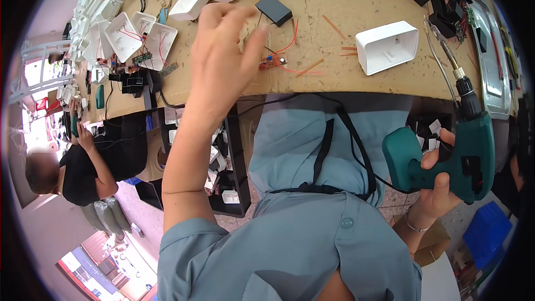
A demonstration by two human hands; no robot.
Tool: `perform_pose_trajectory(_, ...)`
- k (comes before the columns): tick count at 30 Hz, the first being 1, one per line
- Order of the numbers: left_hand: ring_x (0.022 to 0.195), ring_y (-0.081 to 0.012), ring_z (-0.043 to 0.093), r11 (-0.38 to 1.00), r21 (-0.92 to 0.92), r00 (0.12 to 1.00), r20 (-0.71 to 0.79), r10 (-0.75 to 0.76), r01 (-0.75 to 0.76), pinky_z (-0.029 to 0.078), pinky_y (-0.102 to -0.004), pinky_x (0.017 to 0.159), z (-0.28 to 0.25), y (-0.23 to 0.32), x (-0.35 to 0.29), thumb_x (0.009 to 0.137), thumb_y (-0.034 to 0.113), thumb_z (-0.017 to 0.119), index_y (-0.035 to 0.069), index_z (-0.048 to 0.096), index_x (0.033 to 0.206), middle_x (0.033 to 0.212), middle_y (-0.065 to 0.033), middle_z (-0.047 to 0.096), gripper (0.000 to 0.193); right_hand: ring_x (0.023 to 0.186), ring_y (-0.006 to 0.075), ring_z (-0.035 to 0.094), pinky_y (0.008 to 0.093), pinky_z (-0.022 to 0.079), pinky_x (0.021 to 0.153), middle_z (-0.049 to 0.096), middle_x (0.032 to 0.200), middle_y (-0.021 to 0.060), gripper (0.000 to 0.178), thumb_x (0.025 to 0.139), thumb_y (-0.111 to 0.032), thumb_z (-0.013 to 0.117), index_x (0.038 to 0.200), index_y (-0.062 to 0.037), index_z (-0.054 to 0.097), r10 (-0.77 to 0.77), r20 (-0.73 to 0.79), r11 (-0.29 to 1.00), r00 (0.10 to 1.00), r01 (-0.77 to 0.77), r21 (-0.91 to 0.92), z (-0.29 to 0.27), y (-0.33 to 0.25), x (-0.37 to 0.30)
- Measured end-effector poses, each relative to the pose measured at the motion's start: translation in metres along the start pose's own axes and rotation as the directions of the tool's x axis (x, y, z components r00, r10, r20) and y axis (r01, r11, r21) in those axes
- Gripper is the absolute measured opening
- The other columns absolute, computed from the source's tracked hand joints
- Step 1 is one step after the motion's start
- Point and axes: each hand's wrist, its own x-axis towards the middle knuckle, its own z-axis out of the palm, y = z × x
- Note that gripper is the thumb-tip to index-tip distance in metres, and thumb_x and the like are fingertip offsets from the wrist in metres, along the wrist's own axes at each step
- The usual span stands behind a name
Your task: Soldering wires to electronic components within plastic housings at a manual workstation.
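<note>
Head view: on the tan bench, loose parts are scattered and could be knocked by a sweeping forearm. The teal pistol-grip tool is gripped by the right hand, fingers wrapped round its handle; its metal tip is held near the white box, which might be scarred if that tip is hot and drifts. The left hand is spread, seemingly empty, near a dark block. Just beside, the small circuit board could be dragged if its red wires were snagged.
</note>
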Motion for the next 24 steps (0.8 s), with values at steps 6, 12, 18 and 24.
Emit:
perform_pose_trajectory(6, 0.082, -0.0276, 0.054, 0.990, -0.042, 0.931, 0.337, 0.138, -0.132, 0.043, -0.0348, 0.070, -0.004, 0.023, 0.007, 0.064, 0.023, 0.073, 0.001, 0.062, 0.095, 0.094, -0.0105, 0.055, 0.039, 0.069, 0.0147, 0.055, 0.0226, 0.046, 0.057, 0.049, 0.112, 0.0285, 0.063, 0.081, -0.024, 0.062, 0.126, 0.0092, 0.031, -0.016, 0.014, 0.999, 1.000, 0.017, -0.032, -0.001, 0.001, 0.000)
perform_pose_trajectory(12, 0.081, -0.0273, 0.054, 0.989, -0.138, 0.850, 0.513, 0.122, -0.058, 0.041, -0.0356, 0.071, 0.005, 0.014, 0.012, 0.064, 0.017, 0.070, 0.001, 0.061, 0.088, 0.089, -0.0093, 0.055, 0.030, 0.069, 0.0153, 0.055, 0.0227, 0.047, 0.057, 0.049, 0.112, 0.0294, 0.064, 0.081, -0.024, 0.063, 0.126, 0.0088, 0.031, -0.006, 0.003, 0.999, 1.000, 0.006, -0.032, 0.002, 0.001, 0.001)
perform_pose_trajectory(18, 0.078, -0.0281, 0.054, 0.936, -0.267, 0.819, 0.467, 0.334, -0.230, 0.040, -0.0364, 0.070, 0.012, 0.009, 0.010, 0.070, 0.011, 0.063, 0.001, 0.058, 0.082, 0.080, -0.0095, 0.054, 0.016, 0.069, 0.0156, 0.055, 0.0233, 0.047, 0.058, 0.049, 0.113, 0.0302, 0.064, 0.081, -0.023, 0.063, 0.126, 0.0084, 0.031, 0.012, -0.009, 1.000, 1.000, -0.012, -0.004, 0.003, 0.003, 0.000)
perform_pose_trajectory(24, 0.075, -0.0285, 0.055, 0.881, -0.436, 0.901, 0.284, 0.327, -0.182, 0.044, -0.0348, 0.064, 0.018, 0.012, 0.004, 0.075, 0.009, 0.061, 0.002, 0.056, 0.088, 0.077, -0.0109, 0.054, 0.015, 0.076, 0.0153, 0.055, 0.0235, 0.047, 0.059, 0.044, 0.120, 0.0298, 0.069, 0.082, -0.027, 0.063, 0.131, 0.0046, 0.027, 0.061, -0.008, 0.996, 0.998, -0.060, 0.069, -0.001, 0.014, 0.009)
